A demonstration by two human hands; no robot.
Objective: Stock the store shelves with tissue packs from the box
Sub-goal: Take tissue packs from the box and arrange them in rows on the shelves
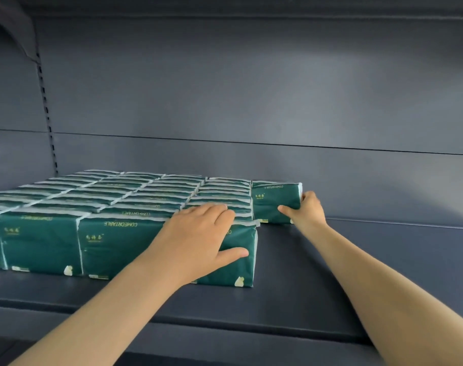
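Looking down at a dark grey metal shelf [357, 260], with a block of dark green plastic-wrapped tissue packs [119, 196] standing on edge in tight rows on its left part. The block runs off the left edge of the frame, so no idea how many there are.

The left hand [196, 233] lies flat on the front-right pack [235, 262] of that block, with its fingers fairly straight over the top edge and its thumb spread on the front face. It's pressing, not really gripping, and it hides a good chunk of that pack's print.

The right hand [305, 210] grips a single green pack [271, 202] at the back, standing upright right beside the block's rear right corner. The thumb is on the front face and the fingers wrap round the right end, mostly hidden behind it.

The white lettering on the packs reads upside down, and the small gold logo is too blurry to make out.

Behind it all is a grey back panel [251, 88] with a slotted upright [46, 109] at the left. Something dark sits in the top left corner, can't tell what.
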